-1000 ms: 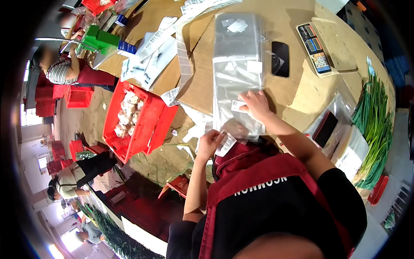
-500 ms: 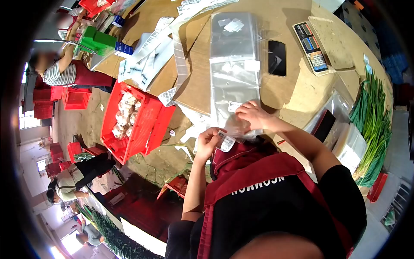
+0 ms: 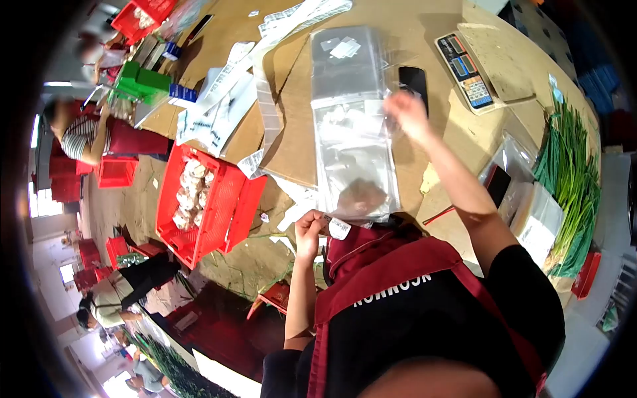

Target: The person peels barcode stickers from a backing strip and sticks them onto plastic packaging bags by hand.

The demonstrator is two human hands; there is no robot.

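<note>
My left hand [image 3: 310, 232] is closed on a printed label [image 3: 338, 229] near the table's front edge, beside the apron. My right hand [image 3: 406, 113] is raised at the right edge of the clear plastic bags [image 3: 348, 73], its fingers blurred and what they may hold not clear. The bags lie in a long overlapping stack. Small white labels [image 3: 345, 48] rest on the far end of the stack. A black phone [image 3: 414, 82] lies just beyond my right hand, partly hidden by it.
A digital scale [image 3: 468, 76] and green stalks [image 3: 572, 179] are on the right. Label strips [image 3: 269, 109] lie left of the bags. A red crate [image 3: 215, 212] holds pale produce [image 3: 192, 189]. At left, a person [image 3: 86, 136] works by a green box [image 3: 142, 83].
My right hand has moved from the near end of the bags up toward the phone. The label by that hand is no longer visible there. My left hand keeps its label, slightly lower.
</note>
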